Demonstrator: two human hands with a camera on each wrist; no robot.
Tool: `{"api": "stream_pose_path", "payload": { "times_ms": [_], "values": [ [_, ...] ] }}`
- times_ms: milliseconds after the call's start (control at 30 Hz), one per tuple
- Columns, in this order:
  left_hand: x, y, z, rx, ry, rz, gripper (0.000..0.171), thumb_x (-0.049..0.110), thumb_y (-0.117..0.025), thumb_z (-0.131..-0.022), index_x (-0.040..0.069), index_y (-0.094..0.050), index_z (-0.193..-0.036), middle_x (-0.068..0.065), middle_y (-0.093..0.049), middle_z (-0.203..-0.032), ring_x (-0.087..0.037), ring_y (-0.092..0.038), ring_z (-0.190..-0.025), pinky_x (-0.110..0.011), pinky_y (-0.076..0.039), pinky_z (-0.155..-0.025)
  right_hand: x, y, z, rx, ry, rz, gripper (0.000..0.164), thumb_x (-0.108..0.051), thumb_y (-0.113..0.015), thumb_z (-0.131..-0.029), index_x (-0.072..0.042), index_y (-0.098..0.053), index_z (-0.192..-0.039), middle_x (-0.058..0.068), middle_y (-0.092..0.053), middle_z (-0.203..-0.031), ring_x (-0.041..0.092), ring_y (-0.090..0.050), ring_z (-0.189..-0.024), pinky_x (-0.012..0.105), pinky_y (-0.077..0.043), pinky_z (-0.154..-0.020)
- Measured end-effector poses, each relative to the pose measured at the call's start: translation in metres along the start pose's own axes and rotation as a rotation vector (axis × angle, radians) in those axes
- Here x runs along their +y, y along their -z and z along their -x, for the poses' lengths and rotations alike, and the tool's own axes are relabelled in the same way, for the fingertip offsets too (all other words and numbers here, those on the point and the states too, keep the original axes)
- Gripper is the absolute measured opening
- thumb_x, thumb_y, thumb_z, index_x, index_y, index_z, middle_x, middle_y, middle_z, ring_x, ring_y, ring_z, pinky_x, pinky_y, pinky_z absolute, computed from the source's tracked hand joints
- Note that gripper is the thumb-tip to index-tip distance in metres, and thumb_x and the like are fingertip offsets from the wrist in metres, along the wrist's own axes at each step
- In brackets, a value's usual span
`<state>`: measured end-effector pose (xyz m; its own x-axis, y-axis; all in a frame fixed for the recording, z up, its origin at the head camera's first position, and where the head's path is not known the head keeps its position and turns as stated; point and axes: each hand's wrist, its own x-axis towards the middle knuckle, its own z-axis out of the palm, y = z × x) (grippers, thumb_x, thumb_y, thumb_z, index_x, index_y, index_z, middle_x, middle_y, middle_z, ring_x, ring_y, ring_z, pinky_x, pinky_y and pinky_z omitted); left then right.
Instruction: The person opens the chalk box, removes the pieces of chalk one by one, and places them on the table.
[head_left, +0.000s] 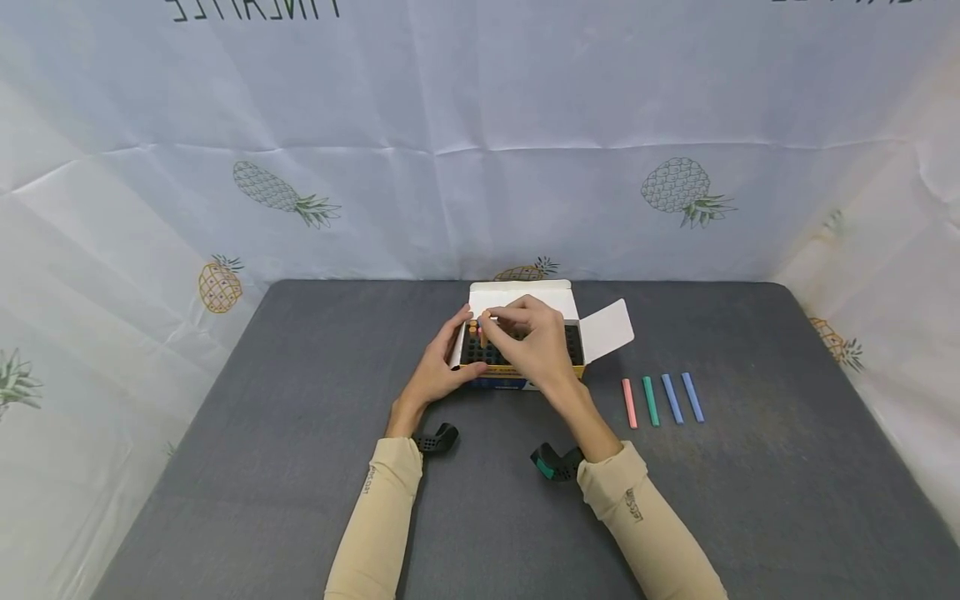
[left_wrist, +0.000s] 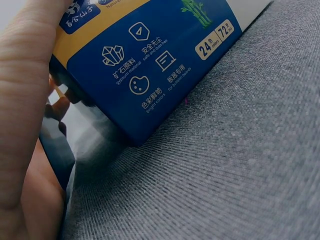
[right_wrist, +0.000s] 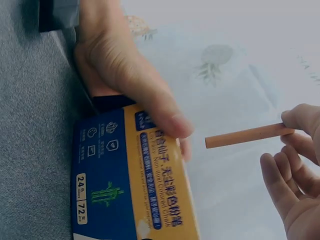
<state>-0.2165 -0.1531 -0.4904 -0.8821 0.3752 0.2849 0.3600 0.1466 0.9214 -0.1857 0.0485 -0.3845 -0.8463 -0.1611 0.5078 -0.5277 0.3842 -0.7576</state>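
Where hands (head_left: 540,346) overlap it, the chalk box (head_left: 502,382) is hidden.

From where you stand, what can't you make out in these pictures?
Head view: some holes in the box, behind the right hand holding the orange chalk.
Head view: lettering on the cloth, cut off by the top edge.
Left wrist view: part of the left hand, cut off by the left edge.
Right wrist view: the box's inside, hidden behind its front.
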Motion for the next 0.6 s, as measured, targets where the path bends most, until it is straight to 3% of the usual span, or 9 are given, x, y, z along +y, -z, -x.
{"api": "stream_pose_path", "payload": {
  "times_ms": [100,300,500,600],
  "values": [
    [0.000,0.000,0.000,-0.001,0.004,-0.003,0.089,0.039,-0.079,-0.090,0.015,-0.030,-0.161,-0.005,-0.015,-0.174,-0.025,-0.015,-0.162,-0.054,-0.023,-0.128,-0.006,0.005,0.005,-0.010,0.019,0.003,0.015,-0.016,-0.076,-0.093,-0.005,-0.083,-0.101,0.010,-0.067,-0.090,0.019,-0.070,-0.076,0.024,-0.054,-0.065],
    [0.005,0.000,-0.001,-0.005,0.022,-0.001,0.087,0.015,-0.078,-0.091,0.008,-0.027,-0.162,-0.012,-0.012,-0.174,-0.030,-0.015,-0.161,-0.057,-0.024,-0.126,-0.014,0.012,0.015,-0.006,0.061,0.023,0.013,-0.015,-0.078,-0.091,-0.007,-0.083,-0.101,0.008,-0.068,-0.087,0.015,-0.068,-0.073,0.027,-0.056,-0.064],
    [0.030,-0.001,0.002,-0.028,0.028,0.005,0.092,0.029,-0.080,-0.091,-0.002,-0.026,-0.160,-0.021,-0.011,-0.172,-0.036,-0.016,-0.160,-0.059,-0.029,-0.123,-0.021,0.020,0.026,0.001,0.092,0.057,0.011,-0.014,-0.079,-0.090,-0.007,-0.084,-0.097,0.006,-0.068,-0.083,0.014,-0.065,-0.071,0.030,-0.053,-0.062],
    [0.035,-0.001,0.003,-0.026,0.035,0.005,0.090,0.023,-0.079,-0.091,-0.002,-0.026,-0.160,-0.022,-0.011,-0.172,-0.035,-0.014,-0.161,-0.057,-0.027,-0.124,-0.022,0.023,0.031,-0.004,0.092,0.053,0.011,-0.013,-0.080,-0.089,-0.005,-0.083,-0.096,0.007,-0.068,-0.083,0.017,-0.065,-0.072,0.034,-0.054,-0.062]
  ]
}}
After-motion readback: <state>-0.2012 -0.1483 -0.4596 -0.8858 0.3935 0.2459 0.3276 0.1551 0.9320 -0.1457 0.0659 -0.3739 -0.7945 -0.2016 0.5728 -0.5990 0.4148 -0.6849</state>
